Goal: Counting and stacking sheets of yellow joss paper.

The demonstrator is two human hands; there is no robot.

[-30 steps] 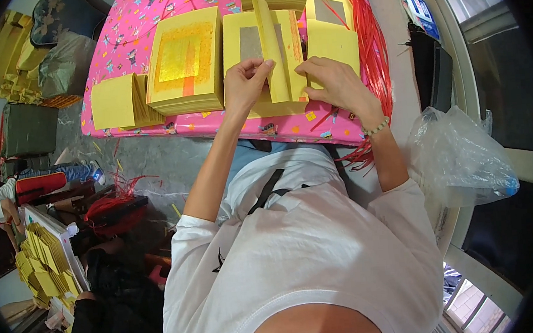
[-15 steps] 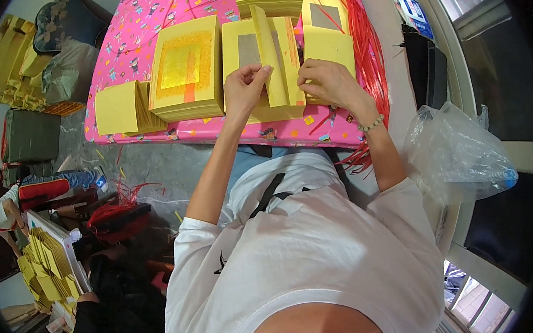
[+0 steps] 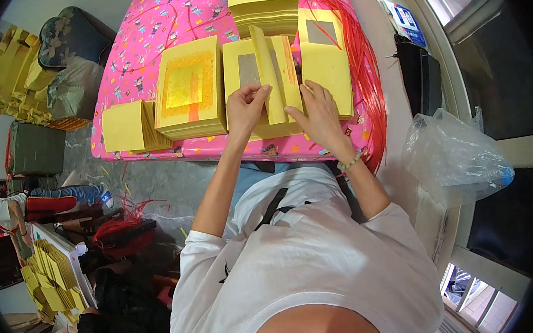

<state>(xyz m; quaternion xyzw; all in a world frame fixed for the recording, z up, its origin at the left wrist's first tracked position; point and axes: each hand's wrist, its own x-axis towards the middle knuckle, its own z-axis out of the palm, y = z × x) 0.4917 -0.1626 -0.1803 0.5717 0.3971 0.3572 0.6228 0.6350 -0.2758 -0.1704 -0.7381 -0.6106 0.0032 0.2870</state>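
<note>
In the head view, pinching the folded yellow strip [image 3: 266, 63] with the left hand [image 3: 246, 110], atop the middle paper stack [image 3: 240, 48] on the pink patterned cover [image 3: 132, 92], and spreading the fingers of the right hand [image 3: 324, 117], released, between that stack and the right-hand stack [image 3: 328, 71].

The table covering [image 3: 136, 61] is bright pink, scattered with small multicoloured cartoon figures. The folded paper strip [image 3: 268, 75] is plain yellow; the middle paper stack [image 3: 246, 50] beneath is yellow with a grey panel and an orange-red streak along its right side. The left paper stack [image 3: 188, 88] is yellow, bearing a mottled orange square around shiny gold, crossed by an orange band. The strands [image 3: 365, 65] are red, the shirt [image 3: 304, 251] white.
</note>
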